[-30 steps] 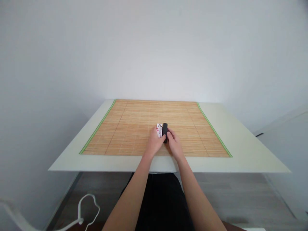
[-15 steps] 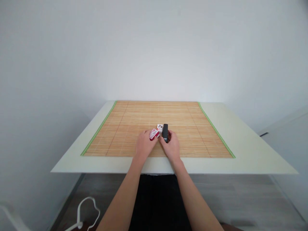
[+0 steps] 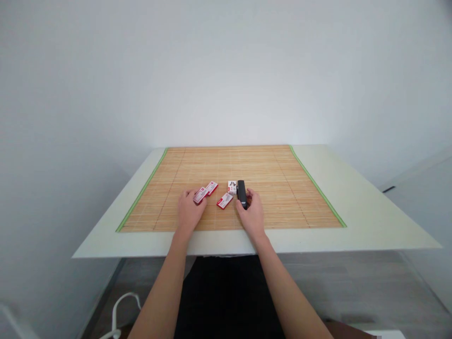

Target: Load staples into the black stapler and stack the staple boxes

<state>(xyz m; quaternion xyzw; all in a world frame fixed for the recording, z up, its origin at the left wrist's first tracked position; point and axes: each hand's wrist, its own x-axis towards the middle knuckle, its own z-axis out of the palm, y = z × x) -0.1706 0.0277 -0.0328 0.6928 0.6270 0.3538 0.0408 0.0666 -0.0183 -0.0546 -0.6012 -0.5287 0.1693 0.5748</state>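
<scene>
Has the hands well apart from each other, each clasped on something, above a bamboo mat (image 3: 268,169) on a white counter (image 3: 374,226), counting twelve o'clock as the far edge. Grips a first red-and-white box (image 3: 201,195) between thumb and fingers of the left hand (image 3: 190,209), toward eight o'clock from the mat's middle. Overlaps in view, on its two o'clock side, a second red-and-white box (image 3: 212,188). Grasps the near end of a black oblong object (image 3: 242,192) in the right hand (image 3: 251,212), toward five o'clock. Cannot tell whether lifted or resting. Shows a small white box (image 3: 232,187) just beside, at nine o'clock from the black oblong object, and a third red-and-white box (image 3: 225,200) lying slanted at seven o'clock from the small white box.
</scene>
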